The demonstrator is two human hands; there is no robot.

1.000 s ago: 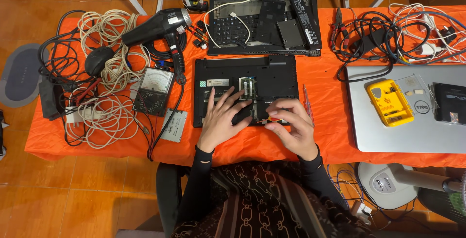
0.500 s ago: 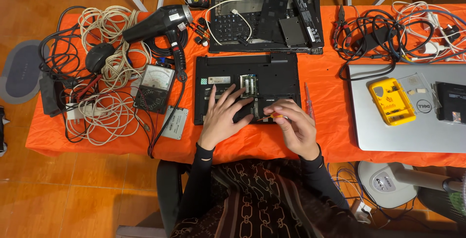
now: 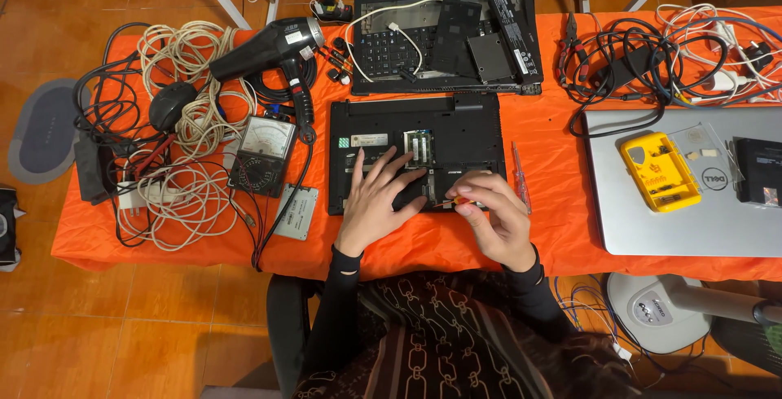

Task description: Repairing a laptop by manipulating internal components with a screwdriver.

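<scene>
A person seated at an orange-draped table works on an upturned black laptop base at table centre. The left hand lies flat, fingers spread, apparently steadying the case, while the right hand, at its 3 o'clock, pinches a small orange-tipped screwdriver aimed at the base's near edge. A second screwdriver lies just right of the base; a yellow bit case rests on a silver laptop farther toward 3 o'clock.
</scene>
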